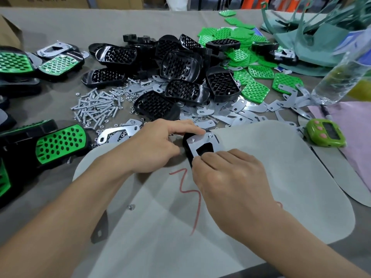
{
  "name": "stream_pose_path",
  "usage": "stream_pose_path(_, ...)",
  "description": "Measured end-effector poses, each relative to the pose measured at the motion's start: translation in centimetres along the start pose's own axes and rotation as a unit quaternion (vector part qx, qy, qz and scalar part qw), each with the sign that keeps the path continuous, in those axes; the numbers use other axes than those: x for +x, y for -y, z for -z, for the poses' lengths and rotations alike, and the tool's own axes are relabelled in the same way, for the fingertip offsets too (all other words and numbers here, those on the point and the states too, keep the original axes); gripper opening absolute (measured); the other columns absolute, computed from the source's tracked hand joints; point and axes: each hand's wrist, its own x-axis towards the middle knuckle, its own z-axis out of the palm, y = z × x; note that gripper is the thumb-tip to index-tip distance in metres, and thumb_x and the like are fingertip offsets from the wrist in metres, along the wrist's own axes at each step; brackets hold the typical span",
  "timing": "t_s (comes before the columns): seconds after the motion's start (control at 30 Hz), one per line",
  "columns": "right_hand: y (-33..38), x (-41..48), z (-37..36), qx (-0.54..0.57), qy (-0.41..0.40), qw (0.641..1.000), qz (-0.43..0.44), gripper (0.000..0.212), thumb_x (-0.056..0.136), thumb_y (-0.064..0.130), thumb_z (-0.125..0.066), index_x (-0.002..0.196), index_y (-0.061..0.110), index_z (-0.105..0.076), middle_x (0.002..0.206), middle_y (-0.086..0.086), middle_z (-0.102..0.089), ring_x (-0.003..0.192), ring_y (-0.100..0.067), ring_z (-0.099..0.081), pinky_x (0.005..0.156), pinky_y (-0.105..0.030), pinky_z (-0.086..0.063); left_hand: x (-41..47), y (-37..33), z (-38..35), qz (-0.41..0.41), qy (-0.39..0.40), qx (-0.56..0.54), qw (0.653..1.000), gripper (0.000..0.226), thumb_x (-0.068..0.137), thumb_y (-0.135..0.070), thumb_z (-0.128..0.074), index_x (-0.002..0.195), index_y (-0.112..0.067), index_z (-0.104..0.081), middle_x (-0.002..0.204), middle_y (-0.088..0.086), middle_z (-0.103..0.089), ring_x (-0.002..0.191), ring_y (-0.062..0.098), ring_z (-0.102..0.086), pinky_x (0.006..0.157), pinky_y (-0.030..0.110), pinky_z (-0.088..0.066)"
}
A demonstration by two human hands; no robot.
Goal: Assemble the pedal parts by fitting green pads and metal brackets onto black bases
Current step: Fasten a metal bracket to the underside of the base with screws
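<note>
Two grips on base (186, 140) on mat (261, 157): left grip (158, 145) pinches base, forefinger atop bracket (200, 144); right grip (226, 173) pinches bracket's near edge. Likely light, stiff; thin metal slippery, so hold base sides

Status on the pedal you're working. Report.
Black base on grey mat, metal bracket on top. Left grip holds base, finger on bracket; right grip pinches bracket's near end. Nothing obstructing.

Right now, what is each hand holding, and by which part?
A black base with a metal bracket on top. The left hand grips the base's far-left end, forefinger on the bracket; the right hand pinches the bracket's near edge.
</note>
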Motion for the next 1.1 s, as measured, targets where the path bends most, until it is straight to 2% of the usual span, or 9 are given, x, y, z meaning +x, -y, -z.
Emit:
stream_pose_path(0.1,0.3,0.4,0.5,0.009,0.015,1.0,-0.008,0.018,0.064,0.001,-0.043,0.06,0.017,-0.049,0.055,-0.001,-0.049,0.049,-0.026,-0.045,0.059,-0.029,-0.021,0.0,-0.1,0.1,0.015,0.01,-0.002,1.0,0.067,0.077,0.009,-0.053,0.122,-0.036,-0.074,0.127,-0.025,-0.065,0.05,-0.007,-0.052,0.048,0.006,-0.035)
stream_pose_path(0.27,0.0,0.2,0.1,0.021,0.041,0.998,-0.042,0.036,0.058,0.003,-0.079,0.059,0.019,-0.047,0.056,0.002,-0.051,0.049,-0.025,-0.049,0.053,-0.028,-0.028,0.0,-0.6,0.0,0.034,-0.002,-0.016,0.999,0.051,0.077,-0.019,-0.048,0.113,-0.041,-0.076,0.117,-0.021,-0.067,0.081,0.019,-0.063,0.075,0.034,-0.043)
stream_pose_path(0.37,-0.3,-0.4,-0.3,0.075,0.037,0.991,-0.101,0.014,0.075,0.018,-0.08,0.067,0.018,-0.068,0.068,0.003,-0.065,0.061,-0.024,-0.062,0.056,-0.034,-0.048,-0.1,-0.5,-0.2,0.027,-0.019,0.028,0.999,0.034,0.094,-0.023,-0.064,0.118,-0.046,-0.074,0.137,-0.02,-0.063,0.118,-0.01,-0.057,0.101,0.022,-0.042)
stream_pose_path(0.43,-0.6,-0.9,-0.5,0.161,0.038,0.976,-0.142,0.008,0.081,0.024,-0.073,0.076,0.018,-0.075,0.079,0.006,-0.069,0.075,-0.019,-0.063,0.068,-0.034,-0.052,-0.2,-0.4,-0.3,0.017,-0.033,0.038,0.999,0.037,0.095,-0.019,-0.07,0.119,-0.048,-0.074,0.146,-0.016,-0.058,0.135,-0.014,-0.043,0.101,0.0,-0.033)
stream_pose_path(0.53,-1.5,-2.0,-0.4,0.326,0.048,0.914,-0.238,0.013,0.081,0.014,-0.078,0.087,0.026,-0.08,0.105,0.023,-0.067,0.098,-0.002,-0.061,0.079,-0.005,-0.042,-0.1,-0.3,-0.4,0.008,-0.046,0.047,0.998,0.037,0.094,-0.018,-0.074,0.117,-0.048,-0.074,0.147,-0.014,-0.058,0.137,-0.011,-0.043,0.094,-0.008,-0.028)
stream_pose_path(0.6,-2.1,-2.9,-0.4,0.397,0.032,0.864,-0.308,0.029,0.078,0.004,-0.081,0.089,0.03,-0.082,0.107,0.027,-0.07,0.102,0.008,-0.063,0.078,0.001,-0.041,-0.1,-0.3,-0.5,0.006,-0.051,0.045,0.998,0.037,0.094,-0.018,-0.074,0.116,-0.048,-0.074,0.146,-0.014,-0.059,0.137,-0.01,-0.044,0.095,-0.006,-0.029)
stream_pose_path(0.77,-2.9,-3.3,-0.4,0.465,0.021,0.813,-0.349,0.039,0.073,-0.004,-0.082,0.094,0.029,-0.081,0.106,0.028,-0.071,0.083,0.004,-0.069,0.072,-0.004,-0.047,-0.1,-0.3,-0.6,0.001,-0.066,0.042,0.997,0.038,0.093,-0.016,-0.075,0.116,-0.046,-0.075,0.145,-0.014,-0.059,0.132,-0.012,-0.045,0.091,-0.008,-0.031)
stream_pose_path(1.0,-3.3,-2.5,-0.7,0.424,0.057,0.834,-0.349,0.039,0.064,0.012,-0.091,0.091,0.036,-0.076,0.105,0.025,-0.069,0.088,-0.009,-0.069,0.08,-0.026,-0.057,-0.2,-0.4,-0.9,0.001,-0.075,0.053,0.996,0.037,0.093,-0.017,-0.075,0.115,-0.048,-0.075,0.14,-0.02,-0.061,0.132,-0.013,-0.046,0.091,-0.009,-0.029)
stream_pose_path(1.1,-3.7,-2.5,-1.0,0.466,0.061,0.807,-0.357,0.037,0.063,0.01,-0.092,0.088,0.035,-0.079,0.103,0.018,-0.071,0.084,-0.014,-0.068,0.081,-0.029,-0.057,-0.3,-0.3,-1.0,0.003,-0.079,0.047,0.996,0.036,0.093,-0.018,-0.075,0.112,-0.049,-0.074,0.128,-0.031,-0.065,0.127,-0.019,-0.048,0.099,0.001,-0.032)
